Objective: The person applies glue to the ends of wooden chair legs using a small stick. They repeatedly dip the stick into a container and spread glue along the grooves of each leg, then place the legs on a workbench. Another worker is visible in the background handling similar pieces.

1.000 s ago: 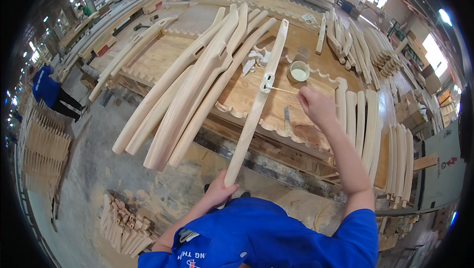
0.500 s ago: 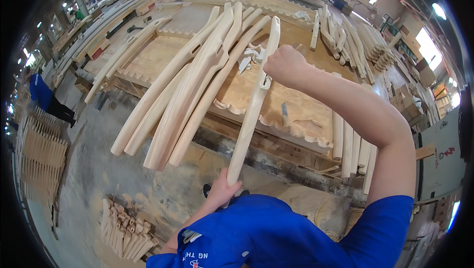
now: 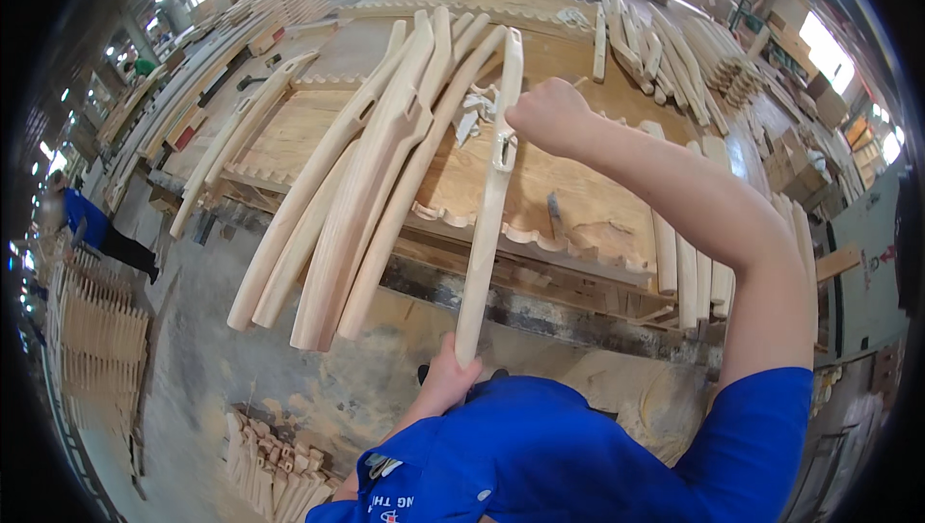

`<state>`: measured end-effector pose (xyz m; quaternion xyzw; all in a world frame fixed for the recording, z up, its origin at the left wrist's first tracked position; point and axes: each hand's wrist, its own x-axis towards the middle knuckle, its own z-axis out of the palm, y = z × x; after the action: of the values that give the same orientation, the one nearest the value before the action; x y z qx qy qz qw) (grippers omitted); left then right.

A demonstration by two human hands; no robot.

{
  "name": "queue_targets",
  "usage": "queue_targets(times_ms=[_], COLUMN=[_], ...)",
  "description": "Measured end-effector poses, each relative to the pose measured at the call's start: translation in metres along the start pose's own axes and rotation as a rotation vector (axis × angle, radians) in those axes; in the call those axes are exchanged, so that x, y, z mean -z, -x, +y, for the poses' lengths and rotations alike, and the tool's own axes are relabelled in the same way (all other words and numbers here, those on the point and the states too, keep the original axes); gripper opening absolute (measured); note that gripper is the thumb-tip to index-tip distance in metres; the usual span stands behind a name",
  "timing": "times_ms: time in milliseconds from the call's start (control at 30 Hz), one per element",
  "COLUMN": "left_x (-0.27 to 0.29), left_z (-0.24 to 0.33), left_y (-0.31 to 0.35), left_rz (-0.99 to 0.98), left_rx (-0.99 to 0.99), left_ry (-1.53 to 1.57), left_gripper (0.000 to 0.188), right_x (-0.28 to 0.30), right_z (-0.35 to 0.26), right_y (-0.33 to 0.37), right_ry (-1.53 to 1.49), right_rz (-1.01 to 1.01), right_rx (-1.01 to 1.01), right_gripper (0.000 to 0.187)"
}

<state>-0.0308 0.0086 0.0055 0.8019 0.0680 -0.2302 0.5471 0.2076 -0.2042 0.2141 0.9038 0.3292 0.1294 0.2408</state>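
A long pale wooden chair leg [image 3: 485, 234] with a slot near its bend slants from my body up over the workbench. My left hand [image 3: 449, 375] is wrapped round its near, lower end. Beside its upper part, just above the slot, my right hand [image 3: 552, 118] is closed in a fist against the leg's right edge. Its curled fingers are turned away, so anything in them is hidden. To the left, several similar curved wooden legs [image 3: 332, 205] lie side by side, their near ends sticking out past the bench edge.
The plywood bench [image 3: 597, 219] has a scalloped edge, with a small flat tool [image 3: 555, 214] and a crumpled white cloth [image 3: 471, 118] on it. More wooden parts [image 3: 665, 60] lie at the far right. Short pieces [image 3: 275, 465] are stacked on the floor; a person in blue [image 3: 92, 219] stands left.
The view has shifted slightly, and the leg looks a little more upright. My right fist stays close by the slot; my left hand keeps its hold on the lower end.
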Motion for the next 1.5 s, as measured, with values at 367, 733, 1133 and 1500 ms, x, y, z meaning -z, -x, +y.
queue_targets(times_ms=[367, 733, 1133, 1500], left_x=[0.000, 0.000, 0.004, 0.007], left_z=[-0.020, -0.026, -0.028, -0.026], left_y=[-0.010, -0.012, -0.013, -0.012], left_rz=[0.007, -0.062, -0.051, -0.050], left_rx=[-0.036, -0.038, -0.043, -0.037], left_ry=[0.050, 0.225, 0.140, 0.114], left_gripper=[0.051, 0.052, 0.050, 0.050], right_x=[0.025, -0.100, -0.126, -0.129], right_z=[0.020, 0.004, -0.033, -0.027], right_y=[0.015, 0.083, 0.072, 0.090], right_ry=[-0.149, -1.022, -0.878, -0.933], right_rz=[-0.245, 0.188, 0.479, 0.529], right_rx=[-0.039, -0.589, -0.651, -0.373], right_gripper=[0.010, 0.026, 0.022, 0.016])
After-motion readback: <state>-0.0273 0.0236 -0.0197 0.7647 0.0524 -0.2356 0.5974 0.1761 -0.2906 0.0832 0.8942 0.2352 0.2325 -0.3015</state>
